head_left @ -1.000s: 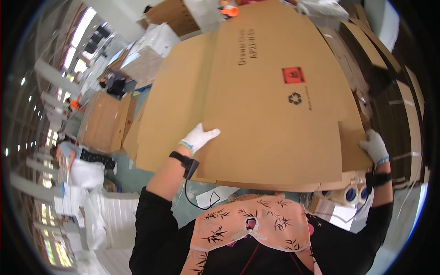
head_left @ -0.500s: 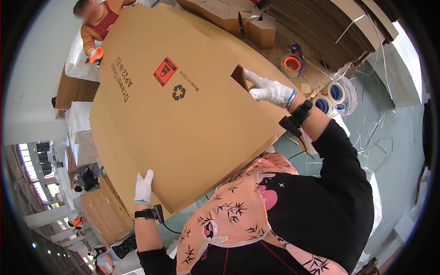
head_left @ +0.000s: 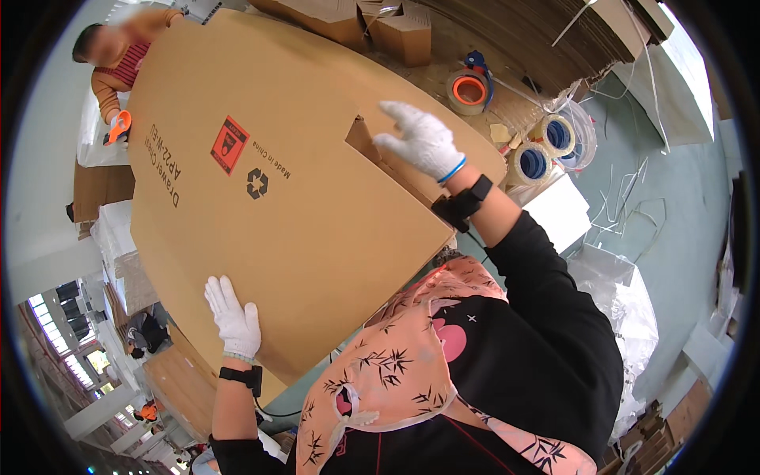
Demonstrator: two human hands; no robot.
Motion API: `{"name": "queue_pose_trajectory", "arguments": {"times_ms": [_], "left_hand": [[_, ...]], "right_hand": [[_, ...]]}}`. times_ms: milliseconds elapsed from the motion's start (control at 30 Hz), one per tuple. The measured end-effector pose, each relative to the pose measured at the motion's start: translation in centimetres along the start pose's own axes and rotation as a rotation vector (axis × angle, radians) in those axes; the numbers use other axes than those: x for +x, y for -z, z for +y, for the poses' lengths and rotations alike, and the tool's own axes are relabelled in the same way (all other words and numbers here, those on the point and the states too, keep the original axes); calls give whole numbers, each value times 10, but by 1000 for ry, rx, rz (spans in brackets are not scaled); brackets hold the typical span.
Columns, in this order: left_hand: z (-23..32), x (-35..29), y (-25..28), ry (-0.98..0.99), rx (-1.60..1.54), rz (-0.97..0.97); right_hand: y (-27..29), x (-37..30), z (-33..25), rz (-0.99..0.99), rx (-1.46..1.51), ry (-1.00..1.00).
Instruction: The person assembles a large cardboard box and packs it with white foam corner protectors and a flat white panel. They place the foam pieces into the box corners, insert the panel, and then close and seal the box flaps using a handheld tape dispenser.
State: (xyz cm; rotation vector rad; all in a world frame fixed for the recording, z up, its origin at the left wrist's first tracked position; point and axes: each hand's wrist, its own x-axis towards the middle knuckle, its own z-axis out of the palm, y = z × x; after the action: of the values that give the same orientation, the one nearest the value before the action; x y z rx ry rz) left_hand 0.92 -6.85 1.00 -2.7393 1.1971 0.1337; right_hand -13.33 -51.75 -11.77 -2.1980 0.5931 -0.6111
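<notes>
- Head view, far left: I see a co-worker at the carton's far edge, with an orange tool at one hand; that grip is too small to make out.
- Lower left: a figure in dark clothes is small and hard to read against the cluttered background.
- Left hand: gloved, fingers straight and close together, thumb held apart. It lies flat on the carton's near left part, grasping nothing; its palm side is hidden from me.
- Centre: the big carton spreads printed face up from the co-worker to the apron. I can't see what bears it.
- Right hand: gloved, fingers extended, thumb well apart, clenched on nothing. It is over the carton's notch; I can't tell whether it touches the cardboard.
- Beyond it: a tape dispenser, then two tape rolls side by side.
- Far right: a clear plastic bag, partly behind the black sleeve; past it, the lens's dark rim cuts off the floor.
</notes>
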Motion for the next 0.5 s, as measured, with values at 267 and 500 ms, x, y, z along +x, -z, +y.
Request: {"name": "queue_pose_trajectory", "arguments": {"times_ms": [267,500], "left_hand": [[-11,0,5,-68,-10,-49],[-6,1,2,-42,-20,-77]], "right_hand": [[59,26,162,143,-397,-813],[95,24,176,32,833,-743]]}}
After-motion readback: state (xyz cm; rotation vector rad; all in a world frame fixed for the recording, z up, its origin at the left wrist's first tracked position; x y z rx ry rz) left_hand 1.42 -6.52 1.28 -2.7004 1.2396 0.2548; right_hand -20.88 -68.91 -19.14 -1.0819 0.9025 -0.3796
